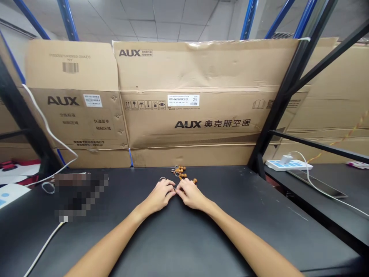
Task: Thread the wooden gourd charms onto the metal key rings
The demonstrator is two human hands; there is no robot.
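Wooden bead keychains (179, 171) in small heap on black table (184, 242), just past fingertips, brown beads linked to metal split rings. One split ring (163, 179) just above left hand (158, 196); one stray bead (195, 181) just beyond right hand (190, 194). Fingers (170, 192) of both hands curled narrow, tips almost meeting at heap's near edge; whether they hold anything, cannot tell. Flattened AUX carton (187, 115) stands behind table; power strip (288, 165) on neighbouring table, right.
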